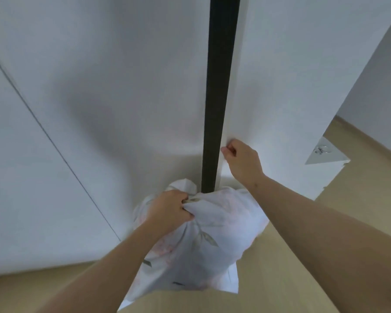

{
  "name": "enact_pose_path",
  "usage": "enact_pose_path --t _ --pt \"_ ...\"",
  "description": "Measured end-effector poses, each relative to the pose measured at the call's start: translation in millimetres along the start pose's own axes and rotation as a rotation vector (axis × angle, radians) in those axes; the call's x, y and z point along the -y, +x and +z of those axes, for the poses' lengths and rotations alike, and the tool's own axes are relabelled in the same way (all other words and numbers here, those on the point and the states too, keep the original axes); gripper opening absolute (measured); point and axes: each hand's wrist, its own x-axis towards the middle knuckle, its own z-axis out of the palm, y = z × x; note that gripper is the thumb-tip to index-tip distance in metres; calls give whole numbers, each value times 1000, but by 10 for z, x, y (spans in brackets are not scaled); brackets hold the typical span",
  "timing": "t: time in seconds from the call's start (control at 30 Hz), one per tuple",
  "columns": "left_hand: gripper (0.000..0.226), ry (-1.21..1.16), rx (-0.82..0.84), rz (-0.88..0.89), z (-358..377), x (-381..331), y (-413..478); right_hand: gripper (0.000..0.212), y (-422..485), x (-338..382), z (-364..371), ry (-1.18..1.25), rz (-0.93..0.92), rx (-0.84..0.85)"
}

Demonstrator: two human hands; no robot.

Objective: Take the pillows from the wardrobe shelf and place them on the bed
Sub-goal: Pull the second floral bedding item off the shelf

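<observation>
The left hand is closed tightly on the top of a pillow, bunching the fabric in its fist. The pillow has a white cover with a pale pattern of leaves and pink flowers, and it hangs down from this hand in front of the white wardrobe doors, above the light wooden floor. The right hand is at the edge of the right door, its fingers curled on that edge beside the dark gap between the doors. No bed is in view.
</observation>
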Motion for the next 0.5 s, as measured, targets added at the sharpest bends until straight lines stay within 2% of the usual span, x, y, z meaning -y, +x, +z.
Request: enact_pose_path --t 0.2,0.5 --pt "43 -53 -79 -57 -154 233 173 24 343 151 178 -237 -9 17" --pt "44 -105 -119 -94 -184 403 438 15 691 306 293 -257 108 138"
